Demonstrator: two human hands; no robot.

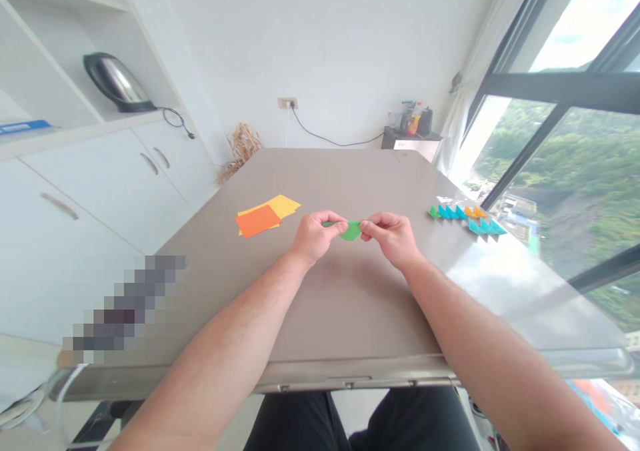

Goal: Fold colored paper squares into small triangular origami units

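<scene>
A small folded green paper (pixel 351 231) is held just above the grey table (pixel 350 304), pinched at both ends. My left hand (pixel 316 236) grips its left end with closed fingers. On the paper's right end, my right hand (pixel 391 236) is also closed in a pinch. The two hands almost touch over the middle of the table.
A short stack of orange and yellow paper squares (pixel 265 215) lies to the left of my hands. A row of folded teal, green and orange paper pieces (pixel 467 217) sits at the right near the window. A kettle (pixel 116 83) stands on the shelf at left.
</scene>
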